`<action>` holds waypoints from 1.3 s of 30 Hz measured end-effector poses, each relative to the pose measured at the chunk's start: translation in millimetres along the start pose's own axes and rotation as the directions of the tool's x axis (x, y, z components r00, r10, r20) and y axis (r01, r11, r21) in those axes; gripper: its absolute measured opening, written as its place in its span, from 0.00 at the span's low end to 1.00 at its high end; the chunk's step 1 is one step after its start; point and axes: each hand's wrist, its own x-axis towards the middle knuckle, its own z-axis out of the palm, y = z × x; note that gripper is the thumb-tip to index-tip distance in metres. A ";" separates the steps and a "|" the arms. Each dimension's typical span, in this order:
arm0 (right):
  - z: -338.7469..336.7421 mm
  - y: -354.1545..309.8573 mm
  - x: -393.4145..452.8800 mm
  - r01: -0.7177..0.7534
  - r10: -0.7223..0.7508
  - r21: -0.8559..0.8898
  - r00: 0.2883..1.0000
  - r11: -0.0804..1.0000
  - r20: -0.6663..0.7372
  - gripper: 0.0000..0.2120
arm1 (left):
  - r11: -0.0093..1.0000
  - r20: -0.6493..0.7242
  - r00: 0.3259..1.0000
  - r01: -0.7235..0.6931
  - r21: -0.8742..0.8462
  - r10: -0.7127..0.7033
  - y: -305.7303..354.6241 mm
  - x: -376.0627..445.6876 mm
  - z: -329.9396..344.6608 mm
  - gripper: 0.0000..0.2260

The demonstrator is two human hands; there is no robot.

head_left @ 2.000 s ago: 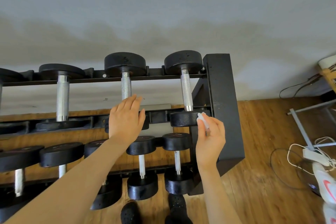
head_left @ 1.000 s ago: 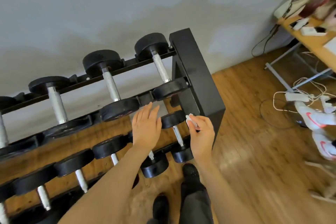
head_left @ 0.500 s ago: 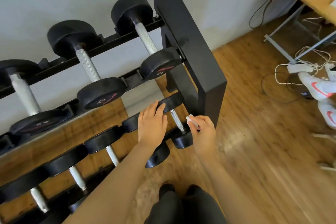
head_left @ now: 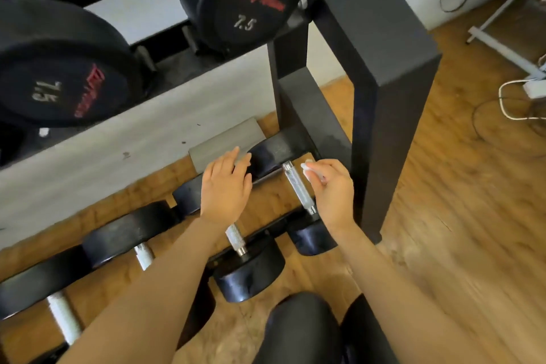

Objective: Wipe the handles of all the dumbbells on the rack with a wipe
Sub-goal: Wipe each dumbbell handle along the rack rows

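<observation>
At the right end of the black steel dumbbell rack, on its lower tier, the small black dumbbell with a knurled silver handle lies nearest the upright post. The right hand hovers just beside that handle, its fingers curled to pinch a small white wipe whose tip sits close to the handle's far end; whether wipe and metal touch cannot be told. The left hand lies with straight, relaxed fingers over the neighbouring lower-tier dumbbell, grasping nothing, its fingertips near the far head of the end dumbbell. Further left along the lower tier sit more black dumbbells with pale handles. On the upper tier rest two large round black dumbbell heads marked 7.5 with red lettering, the end one close to the post. Below the rack runs a wooden plank floor, backed by a grey wall. White cables lie near the floor's right edge, beside a white metal frame leg. The person's dark-clad knees show at the bottom.
</observation>
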 end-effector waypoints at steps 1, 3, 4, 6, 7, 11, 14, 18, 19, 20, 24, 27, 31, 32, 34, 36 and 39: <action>9.4 6.8 4.9 0.029 -0.029 0.014 1.000 0.999 -0.010 0.08 | 1.000 -0.016 1.000 -0.007 0.021 0.007 -5.1 3.0 9.9 0.18; 27.1 17.8 14.4 0.076 -0.075 0.035 0.997 0.996 -0.028 0.09 | 0.997 -0.049 0.998 -0.046 0.063 0.049 -13.9 8.2 26.9 0.18; 35.5 21.7 18.5 0.096 -0.094 0.036 0.995 0.995 -0.042 0.09 | 0.994 -0.059 0.995 -0.076 0.083 0.081 -18.0 10.4 34.2 0.19; 50.0 26.3 24.9 0.130 -0.127 0.040 0.989 0.991 -0.073 0.10 | 0.982 -0.080 0.986 -0.138 0.129 0.149 -26.5 14.3 46.5 0.19; 56.1 27.4 27.8 0.153 -0.149 0.042 0.984 0.987 -0.093 0.09 | 0.975 -0.086 0.981 -0.161 0.151 0.176 -30.9 16.3 51.7 0.20; 72.3 31.4 39.4 0.153 -0.125 0.160 0.977 0.975 -0.171 0.08 | 0.959 -0.059 0.979 -0.176 0.221 0.193 -40.5 20.1 62.1 0.20; 75.5 30.4 49.4 0.074 -0.023 0.268 0.982 0.961 -0.188 0.08 | 0.971 -0.052 0.989 -0.123 0.205 0.136 -40.6 23.4 62.3 0.21; 88.7 23.7 60.3 0.151 -0.129 0.174 0.983 0.973 -0.131 0.08 | 0.975 -0.097 0.989 -0.090 0.202 0.111 -43.3 25.1 64.6 0.21; 94.4 22.1 61.1 0.214 -0.207 0.098 0.975 0.972 -0.078 0.08 | 0.972 -0.102 0.988 -0.095 0.214 0.119 -43.3 25.0 64.9 0.21; 101.3 24.0 63.3 0.263 -0.261 0.038 0.964 0.964 -0.046 0.07 | 0.967 -0.102 0.986 -0.103 0.233 0.129 -42.7 24.6 65.1 0.22; 99.1 25.5 62.0 0.380 -0.379 -0.060 0.925 0.923 0.025 0.11 | 0.961 -0.090 0.985 -0.118 0.250 0.145 -42.4 22.4 66.9 0.20; 82.8 37.6 54.8 0.341 -0.338 0.030 0.939 0.940 -0.065 0.09 | 0.961 -0.090 0.986 -0.116 0.252 0.143 -42.8 21.3 67.1 0.19; 72.1 50.6 41.5 0.246 -0.221 0.121 0.957 0.962 -0.190 0.10 | 0.964 -0.134 0.980 -0.110 0.242 0.145 -44.5 19.0 67.5 0.17; 71.6 53.1 36.7 0.235 -0.207 0.126 0.957 0.964 -0.204 0.09 | 0.965 -0.153 0.977 -0.106 0.240 0.146 -45.1 18.6 67.3 0.16; 71.4 59.2 27.9 0.180 -0.142 0.164 0.965 0.970 -0.221 0.08 | 0.966 -0.182 0.974 -0.092 0.240 0.138 -46.8 17.1 65.4 0.16; 71.9 66.2 22.8 0.086 -0.041 0.207 0.976 0.975 -0.213 0.06 | 0.970 -0.208 0.972 -0.056 0.239 0.107 -49.4 15.6 61.9 0.15; 72.9 77.0 29.2 -0.006 0.025 0.187 0.995 0.982 -0.100 0.05 | 0.980 -0.222 0.974 -0.001 0.199 0.046 -52.8 13.7 59.7 0.15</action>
